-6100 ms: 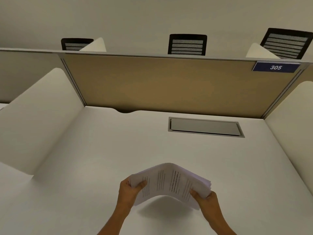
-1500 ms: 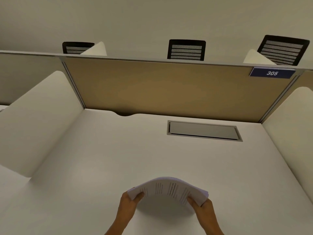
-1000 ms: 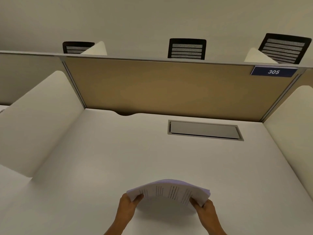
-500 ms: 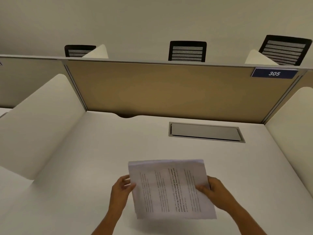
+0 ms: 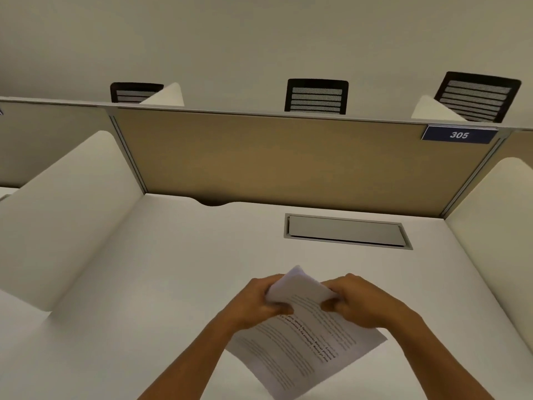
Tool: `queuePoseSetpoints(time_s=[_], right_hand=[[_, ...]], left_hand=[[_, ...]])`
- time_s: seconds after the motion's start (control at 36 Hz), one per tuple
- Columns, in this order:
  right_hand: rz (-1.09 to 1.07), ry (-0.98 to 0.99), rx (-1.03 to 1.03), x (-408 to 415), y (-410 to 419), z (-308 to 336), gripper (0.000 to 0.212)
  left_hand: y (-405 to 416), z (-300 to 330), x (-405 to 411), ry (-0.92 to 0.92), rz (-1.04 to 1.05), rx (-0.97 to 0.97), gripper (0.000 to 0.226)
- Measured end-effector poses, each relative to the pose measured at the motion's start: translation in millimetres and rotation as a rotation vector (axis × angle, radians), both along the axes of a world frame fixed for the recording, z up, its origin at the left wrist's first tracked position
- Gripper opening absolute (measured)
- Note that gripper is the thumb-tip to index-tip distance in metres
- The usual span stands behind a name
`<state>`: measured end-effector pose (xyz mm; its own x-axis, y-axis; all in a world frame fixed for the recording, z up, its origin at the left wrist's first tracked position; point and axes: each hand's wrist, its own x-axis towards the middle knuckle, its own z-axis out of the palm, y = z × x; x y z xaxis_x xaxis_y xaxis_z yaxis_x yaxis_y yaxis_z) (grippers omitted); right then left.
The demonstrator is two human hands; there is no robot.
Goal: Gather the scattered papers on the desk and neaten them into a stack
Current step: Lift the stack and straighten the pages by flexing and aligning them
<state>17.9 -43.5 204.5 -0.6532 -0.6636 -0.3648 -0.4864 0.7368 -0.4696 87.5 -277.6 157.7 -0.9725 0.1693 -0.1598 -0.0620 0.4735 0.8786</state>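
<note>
A stack of printed white papers (image 5: 302, 339) is held over the near middle of the white desk (image 5: 173, 269), turned diagonally with its far corner pointing away from me. My left hand (image 5: 253, 301) grips the stack's upper left edge. My right hand (image 5: 357, 301) grips the upper right edge, close beside the left. Both hands pinch the sheets near that far corner, and the lower part of the stack hangs toward me. I cannot tell whether its lower edge touches the desk.
A grey cable hatch (image 5: 346, 230) is set into the desk at the back right. A tan partition (image 5: 274, 163) with a blue "305" sign (image 5: 458, 135) closes the back. White dividers (image 5: 57, 215) flank both sides. Black chair backs (image 5: 316, 96) show beyond.
The stack has gone from being bowed on edge, to held out flat, to rotated diagonally. Both hands have slid up together to its far corner.
</note>
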Motion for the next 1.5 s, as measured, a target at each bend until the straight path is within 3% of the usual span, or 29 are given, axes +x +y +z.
queuePoseSetpoints(time_s=[0.25, 0.42, 0.53, 0.58, 0.86, 1.03, 1.5], right_hand=[[-0.109, -0.04, -0.135, -8.8, 11.8, 0.1, 0.024], [-0.392, -0.299, -0.534, -7.0, 41.3, -14.0, 0.034], [-0.611, -0.522, -0.906, 5.0, 56.1, -43.3, 0.053], [-0.652, -0.591, -0.973, 14.1, 53.0, -56.7, 0.046], [-0.636, -0.484, -0.755, 48.8, 12.3, -80.3, 0.024], [-0.717, -0.327, -0.733, 53.0, -3.3, -88.5, 0.027], [-0.74, -0.327, -0.619, 56.9, -11.4, -128.4, 0.016]], left_hand=[[8.9, -11.3, 9.7, -0.04, 0.262, 0.228, 0.01], [12.2, -17.6, 16.5, -0.062, 0.392, 0.342, 0.009], [8.6, -24.4, 19.3, -0.064, 0.522, 0.44, 0.009], [7.5, -27.3, 20.0, -0.055, 0.58, 0.478, 0.008], [7.1, -52.4, 26.4, -0.073, 0.653, 0.496, 0.015], [3.0, -61.3, 30.3, -0.091, 0.664, 0.472, 0.012], [-2.7, -82.6, 35.1, -0.168, 0.571, 0.354, 0.014]])
